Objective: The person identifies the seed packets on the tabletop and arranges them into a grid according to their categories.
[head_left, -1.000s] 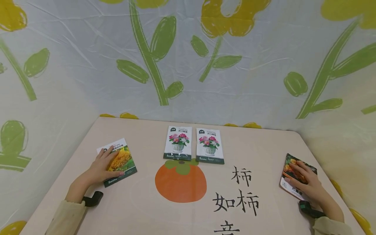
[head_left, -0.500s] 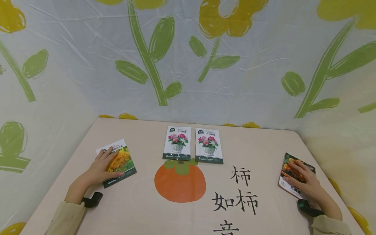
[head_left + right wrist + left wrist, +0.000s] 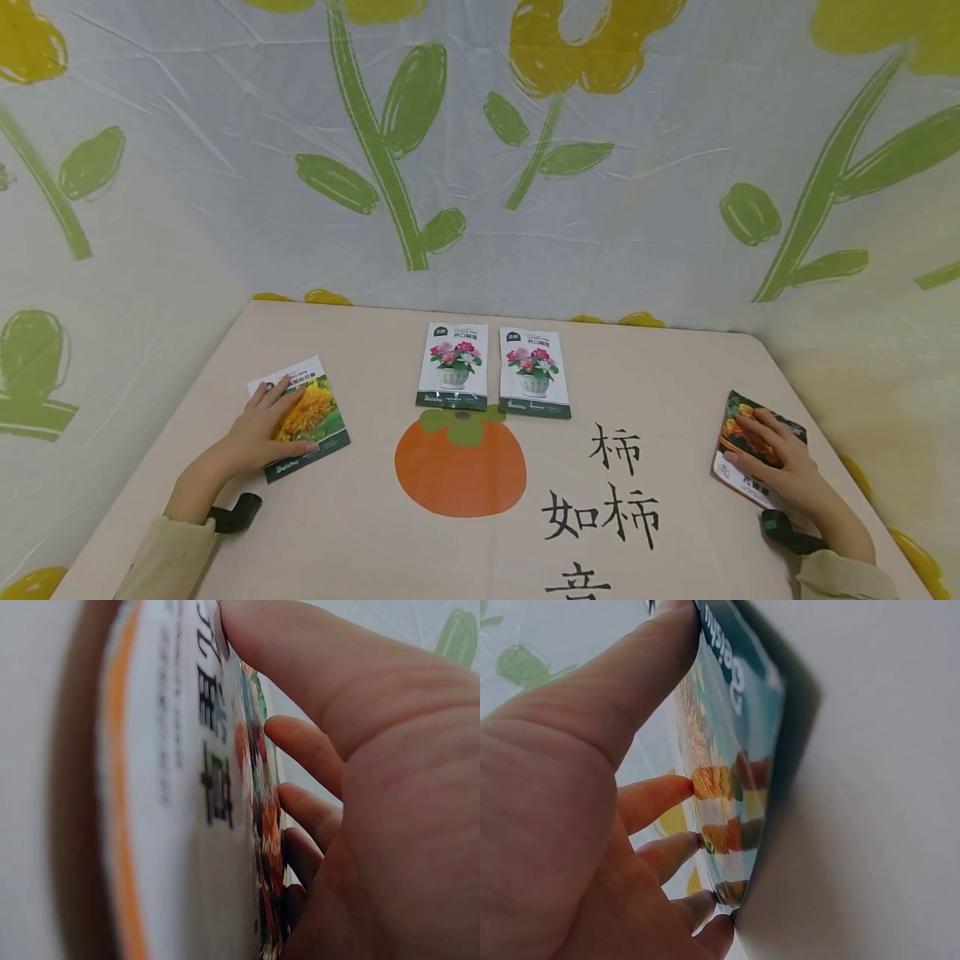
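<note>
My left hand (image 3: 255, 433) rests, fingers spread, on a seed packet (image 3: 330, 421) with a yellow flower picture and a dark green base strip. In the left wrist view, the fingertips (image 3: 682, 787) touch the glossy face of that packet (image 3: 727, 750). On the right side of the table, my right hand (image 3: 791, 467) lies on another seed packet (image 3: 731, 442), which shows orange flowers and a white strip with black characters. The right wrist view has its thumb and fingers touching this packet (image 3: 180, 825), whose edge is orange.
Two matching white seed packets (image 3: 453, 365) with potted pink flowers lie side by side at the back middle. The pale pink table (image 3: 337, 533) carries a printed orange persimmon (image 3: 461, 467) and black characters. Behind it hangs a flower-patterned cloth (image 3: 247, 125).
</note>
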The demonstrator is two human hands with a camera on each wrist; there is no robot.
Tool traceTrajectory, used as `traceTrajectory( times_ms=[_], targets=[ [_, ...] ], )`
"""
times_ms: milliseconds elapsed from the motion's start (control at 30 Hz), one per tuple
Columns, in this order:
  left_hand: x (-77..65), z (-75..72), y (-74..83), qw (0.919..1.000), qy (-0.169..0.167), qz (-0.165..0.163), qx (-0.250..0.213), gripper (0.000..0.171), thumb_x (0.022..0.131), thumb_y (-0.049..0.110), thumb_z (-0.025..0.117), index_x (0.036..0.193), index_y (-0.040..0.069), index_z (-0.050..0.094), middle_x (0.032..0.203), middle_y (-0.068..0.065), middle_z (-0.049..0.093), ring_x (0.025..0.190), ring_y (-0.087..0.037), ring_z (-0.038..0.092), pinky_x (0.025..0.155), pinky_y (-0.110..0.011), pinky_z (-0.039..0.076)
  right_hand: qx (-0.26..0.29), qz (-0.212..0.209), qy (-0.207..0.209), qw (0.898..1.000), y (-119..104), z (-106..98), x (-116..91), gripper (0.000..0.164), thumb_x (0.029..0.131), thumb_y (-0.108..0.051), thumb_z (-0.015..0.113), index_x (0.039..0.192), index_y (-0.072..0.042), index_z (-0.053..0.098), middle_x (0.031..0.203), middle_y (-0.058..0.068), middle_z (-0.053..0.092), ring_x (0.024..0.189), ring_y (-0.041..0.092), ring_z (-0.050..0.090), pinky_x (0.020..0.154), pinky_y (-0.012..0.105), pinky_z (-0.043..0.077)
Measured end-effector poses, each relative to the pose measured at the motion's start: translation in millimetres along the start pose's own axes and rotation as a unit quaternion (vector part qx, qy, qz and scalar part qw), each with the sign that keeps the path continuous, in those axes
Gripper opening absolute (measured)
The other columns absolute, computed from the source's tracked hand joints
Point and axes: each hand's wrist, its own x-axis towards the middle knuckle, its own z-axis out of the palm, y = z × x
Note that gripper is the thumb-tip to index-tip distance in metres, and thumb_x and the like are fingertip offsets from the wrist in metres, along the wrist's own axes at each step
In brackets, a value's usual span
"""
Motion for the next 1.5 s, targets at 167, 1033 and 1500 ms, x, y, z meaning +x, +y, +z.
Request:
traceTrajectory(
  times_ms=[167, 1033, 1500],
  targets=[
    [-0.7, 0.4, 0.4, 1.0, -0.001, 0.001, -0.002, 0.096, 0.078, 0.045, 0.081, 0.149, -0.002, 0.038, 0.158, -0.031, 0.018, 0.14, -0.062, 0.005, 0.097, -0.084, 0.014, 0.0, -0.005, 0.002, 1.0, 1.0, 0.0, 0.4, 0.07, 0.093, -0.015, 0.066, 0.149, 0.007, 0.031, 0.16, 0.031, 0.006, 0.14, 0.062, -0.002, 0.095, 0.085, 0.002],
    [-4.8, 6.6, 6.4, 0.9999, -0.001, 0.01, -0.002, 0.095, 0.078, 0.046, 0.082, 0.149, -0.001, 0.04, 0.158, -0.029, 0.02, 0.14, -0.061, 0.007, 0.097, -0.083, 0.016, -0.008, 0.005, -0.003, 1.0, -0.5, -0.4, 0.4, 0.071, 0.094, -0.018, 0.065, 0.15, 0.007, 0.029, 0.16, 0.031, 0.004, 0.14, 0.062, -0.003, 0.096, 0.084, 0.0],
    [-7.7, 6.6, 12.6, 0.9998, -0.003, 0.017, -0.008, 0.095, 0.077, 0.045, 0.082, 0.148, -0.001, 0.04, 0.158, -0.028, 0.02, 0.14, -0.061, 0.007, 0.098, -0.083, 0.014, -0.005, -0.004, 0.0, 1.0, -0.2, -0.1, 0.1, 0.07, 0.094, -0.016, 0.065, 0.151, 0.005, 0.029, 0.161, 0.03, 0.005, 0.141, 0.062, -0.003, 0.096, 0.085, 0.001]
  ],
)
